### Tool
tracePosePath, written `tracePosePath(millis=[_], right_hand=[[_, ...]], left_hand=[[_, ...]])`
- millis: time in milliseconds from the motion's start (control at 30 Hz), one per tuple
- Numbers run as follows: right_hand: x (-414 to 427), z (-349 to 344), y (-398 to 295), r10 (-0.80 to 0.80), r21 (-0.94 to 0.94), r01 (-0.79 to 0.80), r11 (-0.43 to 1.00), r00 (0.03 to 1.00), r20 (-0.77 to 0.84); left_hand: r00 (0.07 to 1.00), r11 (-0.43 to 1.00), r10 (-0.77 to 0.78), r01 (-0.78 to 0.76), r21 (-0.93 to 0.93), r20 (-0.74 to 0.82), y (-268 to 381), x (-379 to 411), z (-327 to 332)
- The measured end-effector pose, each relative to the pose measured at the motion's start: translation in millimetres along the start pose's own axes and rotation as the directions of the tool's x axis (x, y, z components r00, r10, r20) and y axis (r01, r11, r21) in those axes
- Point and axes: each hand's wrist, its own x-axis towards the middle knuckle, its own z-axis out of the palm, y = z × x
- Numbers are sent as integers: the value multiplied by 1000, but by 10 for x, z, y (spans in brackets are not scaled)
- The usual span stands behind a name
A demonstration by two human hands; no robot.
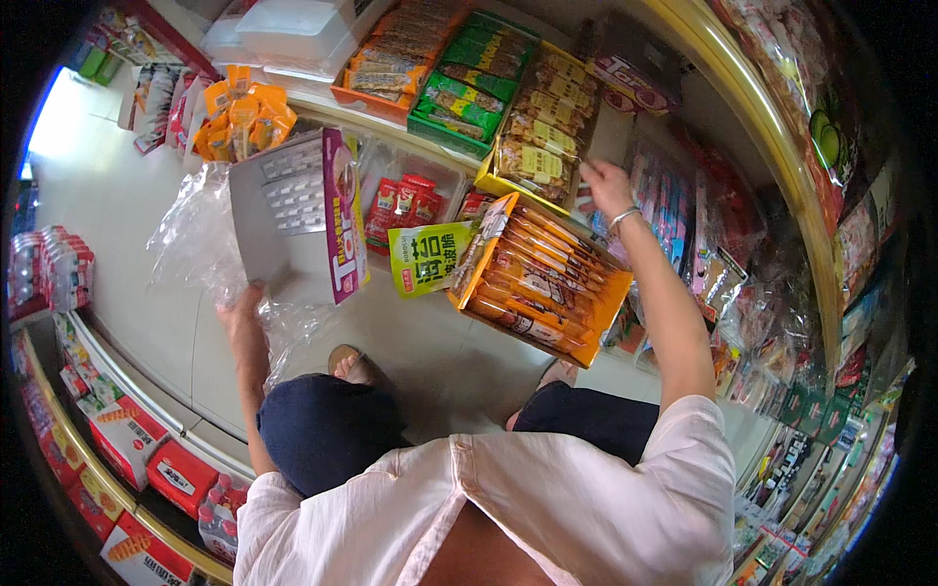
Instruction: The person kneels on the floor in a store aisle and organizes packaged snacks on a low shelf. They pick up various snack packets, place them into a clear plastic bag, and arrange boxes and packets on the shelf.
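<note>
My left hand (245, 308) grips the lower edge of an open cardboard display box (289, 198). The box is tilted, with a purple and yellow printed side and a grey inside showing pale marks in rows. Crumpled clear plastic wrap (198, 227) hangs around that hand and box. My right hand (608, 190) is at the near right edge of a yellow box of wrapped snacks (546, 132) on the shelf; whether its fingers grip the edge is hidden. Below it sits a tilted orange box of long snack packets (542, 282), with a green snack bag (429, 256) beside it.
Green (476, 80) and orange (403, 58) snack boxes line the low shelf. A clear bin with red packets (407, 209) stands below them. Orange packets (245, 113) are piled at left. A curved shelf edge (777, 124) overhangs the right. Red cartons (179, 472) fill the lower-left shelf.
</note>
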Motion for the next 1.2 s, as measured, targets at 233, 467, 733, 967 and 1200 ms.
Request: tracePosePath(millis=[233,467,733,967,1200], right_hand=[[641,-791,35,134,202,-82,976,957,-256],[1956,-1793,411,-442,-565,355,745,897,-20],[2217,-1670,221,43,771,-27,636,999,0],[1502,-1355,-215,125,753,-66,654,992,-22],[1095,-1697,382,14,843,-68,533,997,71]], left_hand=[[1000,1000,15,-15,-4,-18,-45,61,-114],[999,999,-14,13,35,28,-135,78,-104],[996,991,-80,85,108,-49,-14,-144,-224],[994,988,-80,89,123,-73,-184,-224,-400],[994,989,-105,104,103,2,34,-236,-34]])
